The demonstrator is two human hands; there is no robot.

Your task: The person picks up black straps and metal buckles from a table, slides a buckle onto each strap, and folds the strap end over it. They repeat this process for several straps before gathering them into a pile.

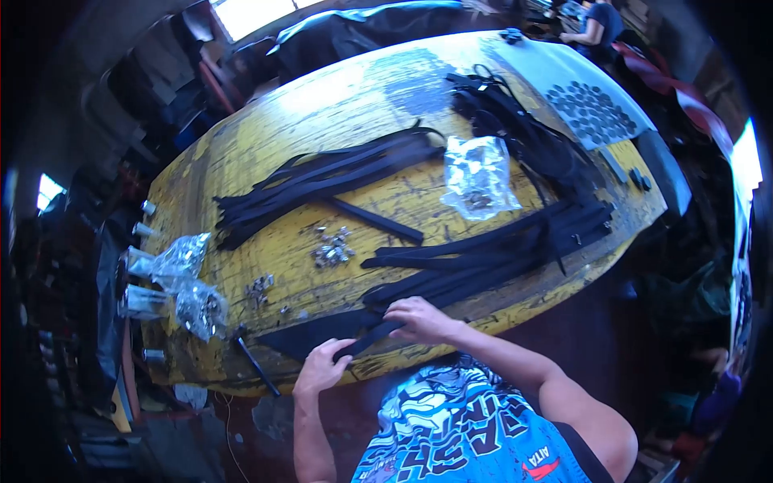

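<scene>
Near the table's front edge, a short stretch of black strap (369, 339) runs between my two hands. My left hand (322, 366) pinches it at one end, thumb and fingers closed. Farther right, the fingers of my right hand (420, 320) are curled over the other part of the strap. Beneath it lies a flat dark piece of material (299, 334). Just beyond my right hand, a bundle of black straps (475, 262) stretches to the right, with small metal bits on its far end. To the left rests a tool with a black handle (258, 366).
Small metal parts (332, 246) lie in piles on the worn yellow table (274, 137). Clear plastic bags (481, 179) and metal cans (145, 301) stand around. More black straps (338, 173) lie behind. Dark discs (592, 113) cover a pale sheet. Another person (600, 28) is at the far right.
</scene>
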